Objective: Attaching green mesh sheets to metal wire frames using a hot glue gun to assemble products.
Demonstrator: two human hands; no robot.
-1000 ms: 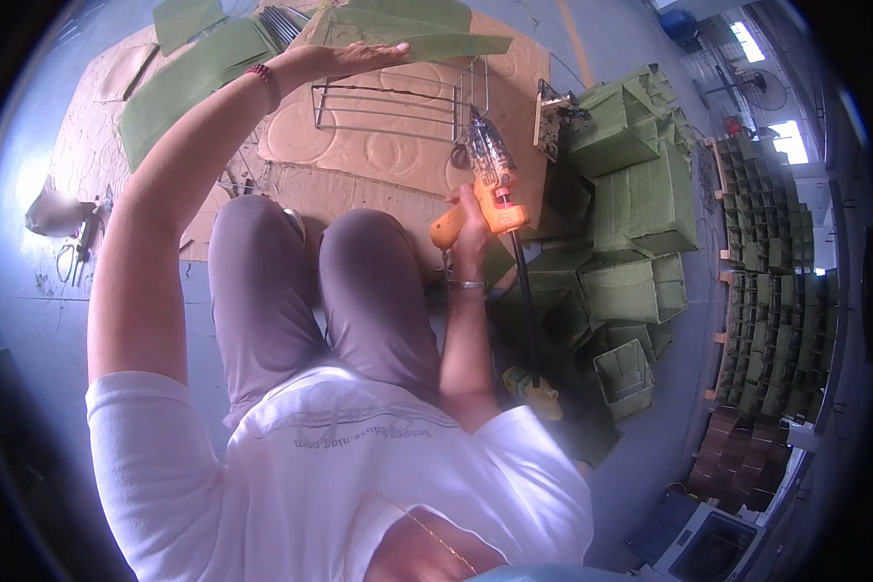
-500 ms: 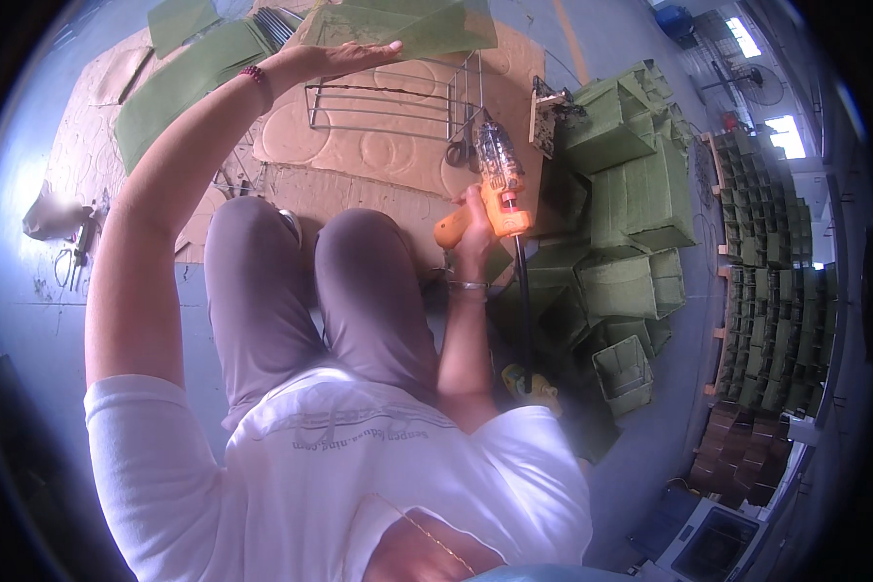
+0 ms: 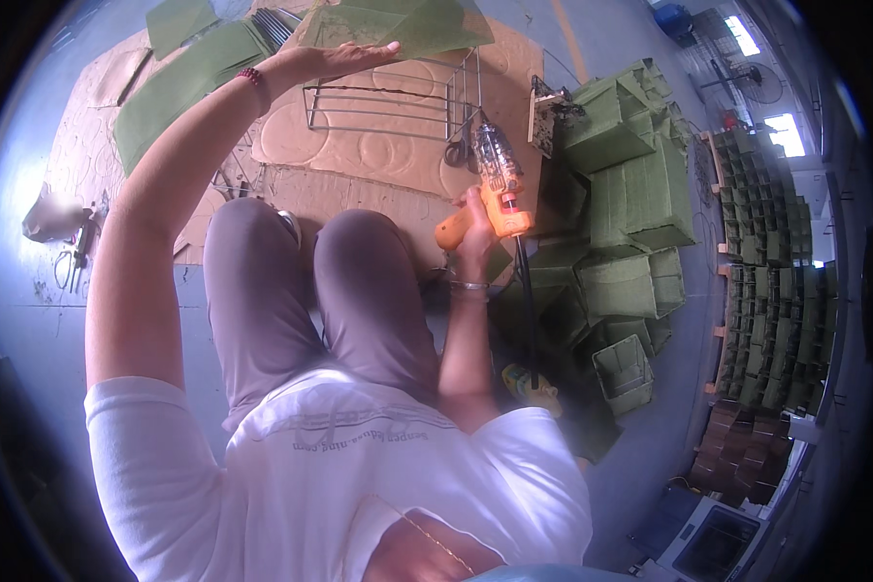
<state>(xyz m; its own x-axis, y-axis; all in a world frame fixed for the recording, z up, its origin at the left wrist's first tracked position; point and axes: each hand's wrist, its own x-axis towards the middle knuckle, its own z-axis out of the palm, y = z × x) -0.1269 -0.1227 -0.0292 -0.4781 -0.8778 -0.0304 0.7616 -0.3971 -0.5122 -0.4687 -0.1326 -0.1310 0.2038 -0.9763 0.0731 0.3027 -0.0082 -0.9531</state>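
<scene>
My left hand (image 3: 344,60) is stretched forward, palm flat on a sheet of green fabric (image 3: 398,24) that lies over the top of a wire frame (image 3: 393,92). My right hand (image 3: 475,223) grips the orange handle of a glue gun (image 3: 495,189), its clear barrel pointing up toward the frame's right corner. The gun's black cord (image 3: 526,310) runs down past my right knee. I sit on the floor with both knees bent in grey trousers.
Quilted beige padding (image 3: 378,160) covers the floor under the frame. Several finished green fabric boxes (image 3: 630,194) are piled at my right, with more stacked on shelves (image 3: 776,291) beyond. Flat green sheets (image 3: 179,82) lie at the far left.
The glue gun in my right hand has edged up closer to the frame's right corner. My left hand stays pressed on the green sheet.
</scene>
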